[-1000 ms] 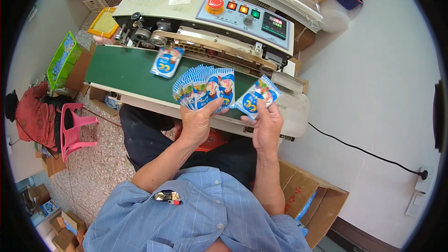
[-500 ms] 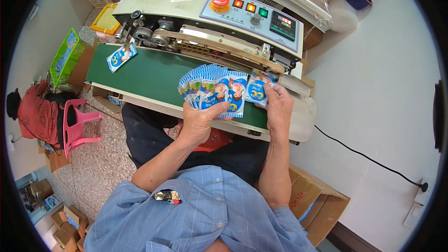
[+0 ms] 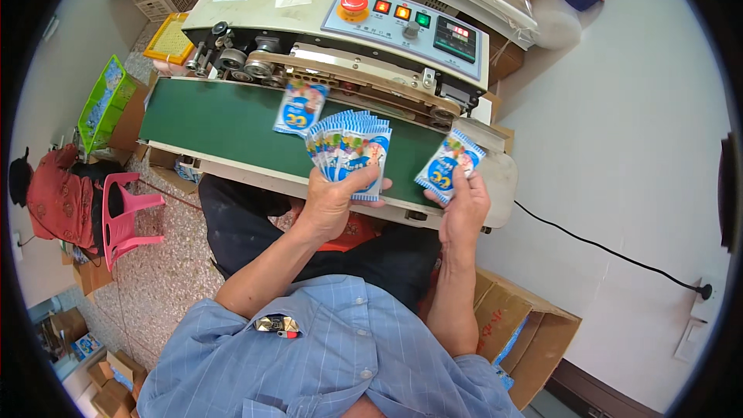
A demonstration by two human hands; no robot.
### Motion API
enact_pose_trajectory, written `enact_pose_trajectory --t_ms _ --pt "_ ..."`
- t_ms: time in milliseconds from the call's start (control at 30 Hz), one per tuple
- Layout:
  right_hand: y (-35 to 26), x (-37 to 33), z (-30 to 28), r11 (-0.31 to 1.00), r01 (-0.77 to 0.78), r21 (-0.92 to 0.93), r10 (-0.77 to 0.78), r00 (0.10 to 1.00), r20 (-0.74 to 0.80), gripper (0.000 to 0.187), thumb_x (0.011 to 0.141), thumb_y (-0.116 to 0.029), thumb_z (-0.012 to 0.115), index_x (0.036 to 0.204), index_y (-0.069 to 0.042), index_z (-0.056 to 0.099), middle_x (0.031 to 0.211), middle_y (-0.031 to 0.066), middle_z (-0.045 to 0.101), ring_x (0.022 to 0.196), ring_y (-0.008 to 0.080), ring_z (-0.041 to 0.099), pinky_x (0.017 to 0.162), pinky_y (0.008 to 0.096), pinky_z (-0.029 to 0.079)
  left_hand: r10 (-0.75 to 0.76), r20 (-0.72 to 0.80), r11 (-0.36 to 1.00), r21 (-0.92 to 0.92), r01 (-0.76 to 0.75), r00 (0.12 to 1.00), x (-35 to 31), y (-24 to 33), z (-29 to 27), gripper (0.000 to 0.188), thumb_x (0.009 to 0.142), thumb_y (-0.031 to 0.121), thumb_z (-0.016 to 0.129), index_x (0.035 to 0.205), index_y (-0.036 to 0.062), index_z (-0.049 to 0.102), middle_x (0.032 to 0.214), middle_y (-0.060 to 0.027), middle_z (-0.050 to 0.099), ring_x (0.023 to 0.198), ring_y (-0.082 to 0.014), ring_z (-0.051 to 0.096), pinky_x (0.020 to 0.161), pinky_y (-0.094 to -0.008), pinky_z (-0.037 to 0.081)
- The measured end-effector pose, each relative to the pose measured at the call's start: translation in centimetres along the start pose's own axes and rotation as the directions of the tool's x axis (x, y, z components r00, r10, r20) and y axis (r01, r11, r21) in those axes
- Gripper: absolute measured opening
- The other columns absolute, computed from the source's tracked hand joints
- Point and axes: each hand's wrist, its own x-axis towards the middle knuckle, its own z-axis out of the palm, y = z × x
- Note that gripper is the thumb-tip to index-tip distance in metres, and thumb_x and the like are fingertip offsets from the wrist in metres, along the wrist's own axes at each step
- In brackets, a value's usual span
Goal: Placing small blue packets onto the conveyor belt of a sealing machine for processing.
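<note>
My left hand (image 3: 334,200) is closed on a fanned stack of small blue-and-white packets (image 3: 347,149), with the thumb pressed across the front one. A single matching packet (image 3: 449,161) is pinched in my right hand (image 3: 466,205), tilted over the right end of the green conveyor belt (image 3: 209,120). Behind and left of the fan, another packet (image 3: 300,108) lies on the belt, its upper edge against the rollers and band of the band sealer (image 3: 309,15).
The sealer's panel carries a red stop button (image 3: 354,4), lit switches and a display (image 3: 455,37). A green basket (image 3: 108,104) and a pink chair (image 3: 120,213) stand at left. An open cardboard box (image 3: 534,337) is at lower right; a black cord (image 3: 611,263) runs to the wall.
The packet at the belt's left end is gone from view. Another now shows left of the fan. My right hand's packet has moved right and lower, apart from the fan.
</note>
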Motion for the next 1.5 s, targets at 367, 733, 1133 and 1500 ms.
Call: enact_pose_trajectory --t_ms 367,733,1133,1500 --pt "-0.1 4.3 2.5 0.975 -0.119 -0.190 0.135 0.988 0.075 0.026 0.100 -0.023 0.058 0.108 0.002 0.062 0.094 0.0082 0.069 0.076 0.0135 0.069 0.059 0.0282 0.061 0.000 -0.055 0.999 0.046 0.002 0.998 0.3 0.9 0.1 0.039 0.085 0.012 0.076 0.120 0.0020 0.062 0.105 -0.0090 0.071 0.084 -0.0222 0.074 0.055 -0.0296 0.061" --pt "1.1 -2.6 3.6 0.996 0.030 -0.089 0.000 0.948 0.320 0.018 0.097 -0.016 0.065 0.102 0.001 0.066 0.092 0.0039 0.069 0.082 0.0075 0.061 0.073 0.0247 0.052 -0.024 0.010 0.999 0.045 0.024 1.000 -0.7 -0.5 1.2 0.038 0.083 0.010 0.078 0.118 0.0039 0.063 0.103 -0.0059 0.072 0.082 -0.0145 0.071 0.053 -0.0266 0.060" --pt "1.2 -3.6 3.4 1.000 0.014 0.022 -0.018 0.982 0.190 0.011 0.095 -0.014 0.068 0.095 -0.004 0.063 0.081 0.0009 0.066 0.063 0.0020 0.054 0.054 0.0178 0.039 0.033 -0.078 0.999 0.033 -0.031 0.996 -0.8 -1.6 0.8 0.042 0.081 0.008 0.079 0.119 0.0033 0.061 0.104 -0.0077 0.072 0.083 -0.0166 0.072 0.054 -0.0289 0.061" --pt "-0.3 1.3 -1.2 0.992 0.086 -0.096 -0.100 0.982 -0.157 0.017 0.096 -0.014 0.066 0.094 -0.001 0.056 0.079 0.0076 0.066 0.062 0.0103 0.063 0.049 0.0244 0.053 0.022 -0.135 1.000 0.006 -0.021 0.991 -0.2 -0.8 0.3 0.038 0.083 0.008 0.075 0.118 0.0005 0.061 0.105 -0.0095 0.071 0.086 -0.0178 0.072 0.057 -0.0312 0.063"
